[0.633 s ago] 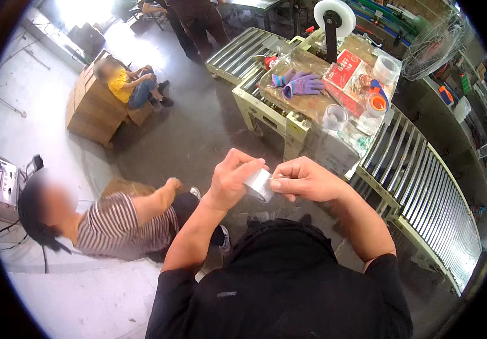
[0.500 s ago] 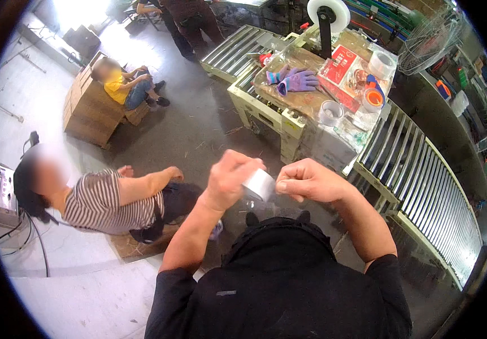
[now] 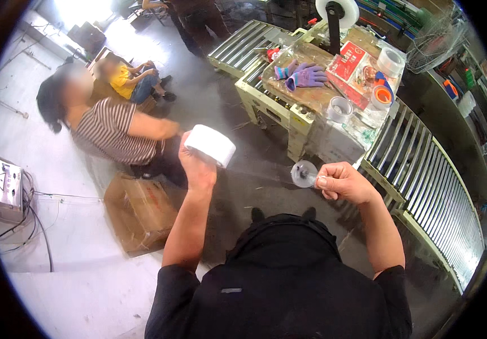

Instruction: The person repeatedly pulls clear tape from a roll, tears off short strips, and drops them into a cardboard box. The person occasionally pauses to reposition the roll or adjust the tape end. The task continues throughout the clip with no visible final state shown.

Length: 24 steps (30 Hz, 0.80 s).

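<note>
My left hand (image 3: pixel 197 166) is closed on a roll of white-looking tape (image 3: pixel 212 141), held up left of the middle of the view. My right hand (image 3: pixel 342 183) is off to the right, thumb and finger pinched on what looks like the end of a clear strip stretched faintly from the roll. Beside those fingertips shows a round translucent shape (image 3: pixel 301 174) with a dark centre; whether it is held I cannot tell.
A co-worker in stripes (image 3: pixel 108 133) stands close on the left near a carton (image 3: pixel 139 212). A seated person (image 3: pixel 130 82) is behind. Roller conveyors (image 3: pixel 433 209) run along the right; a bench (image 3: pixel 280 76) carries purple gloves (image 3: pixel 305 77) and tape rolls (image 3: pixel 390 62).
My hands have moved apart, the left raising the roll leftward and the right moving right. The striped co-worker has moved farther back, uncovering the carton.
</note>
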{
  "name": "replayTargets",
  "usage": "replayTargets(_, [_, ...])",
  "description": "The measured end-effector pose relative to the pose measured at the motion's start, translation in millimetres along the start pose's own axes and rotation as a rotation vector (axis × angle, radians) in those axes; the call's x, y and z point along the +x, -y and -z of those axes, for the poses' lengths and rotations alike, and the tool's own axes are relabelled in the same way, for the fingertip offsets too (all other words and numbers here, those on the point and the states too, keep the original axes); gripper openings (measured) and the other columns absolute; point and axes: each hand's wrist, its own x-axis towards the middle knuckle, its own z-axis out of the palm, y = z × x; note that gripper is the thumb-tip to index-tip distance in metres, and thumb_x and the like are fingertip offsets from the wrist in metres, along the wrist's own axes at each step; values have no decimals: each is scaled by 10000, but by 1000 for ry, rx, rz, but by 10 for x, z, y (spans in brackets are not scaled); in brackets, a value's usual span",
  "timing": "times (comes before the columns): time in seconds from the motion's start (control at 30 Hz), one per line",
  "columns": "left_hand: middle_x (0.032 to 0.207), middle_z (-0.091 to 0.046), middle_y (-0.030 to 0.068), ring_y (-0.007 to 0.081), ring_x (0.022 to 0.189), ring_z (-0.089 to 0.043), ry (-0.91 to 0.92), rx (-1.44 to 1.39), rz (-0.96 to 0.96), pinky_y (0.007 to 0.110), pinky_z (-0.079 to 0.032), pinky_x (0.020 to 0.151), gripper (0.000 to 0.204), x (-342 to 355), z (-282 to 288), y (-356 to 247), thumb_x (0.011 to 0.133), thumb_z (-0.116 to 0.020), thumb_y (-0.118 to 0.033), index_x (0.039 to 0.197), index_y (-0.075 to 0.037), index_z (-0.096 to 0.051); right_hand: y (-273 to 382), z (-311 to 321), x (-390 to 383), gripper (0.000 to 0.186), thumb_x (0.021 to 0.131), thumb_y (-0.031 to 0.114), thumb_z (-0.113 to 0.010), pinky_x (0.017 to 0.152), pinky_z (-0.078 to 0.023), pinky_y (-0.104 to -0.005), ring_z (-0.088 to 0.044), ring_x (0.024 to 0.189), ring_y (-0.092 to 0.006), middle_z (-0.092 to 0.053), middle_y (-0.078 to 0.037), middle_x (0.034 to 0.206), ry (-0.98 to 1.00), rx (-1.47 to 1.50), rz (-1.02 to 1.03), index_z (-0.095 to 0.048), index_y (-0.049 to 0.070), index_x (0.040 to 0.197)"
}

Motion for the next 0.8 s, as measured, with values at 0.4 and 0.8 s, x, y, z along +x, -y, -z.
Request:
replayTargets(0.4, [1145, -613, 83, 305, 1070, -600, -390, -142, 278, 542, -503, 930, 248, 182, 703, 468, 972, -450, -157, 1182, -71, -549, 369, -315, -280, 209, 912, 203, -659, 492, -378, -206, -475, 523, -44, -558, 10, 643, -40, -114, 58, -623, 8, 844])
replayTargets(0.8, [903, -635, 90, 251, 805, -599, -151, -478, 711, 393, -485, 701, 263, 145, 682, 166, 908, -536, -198, 1094, -24, -603, 13, 86, -285, 367, 897, 390, -662, 539, -413, -235, -443, 509, -60, -500, 30, 606, -90, -56, 29, -611, 27, 886])
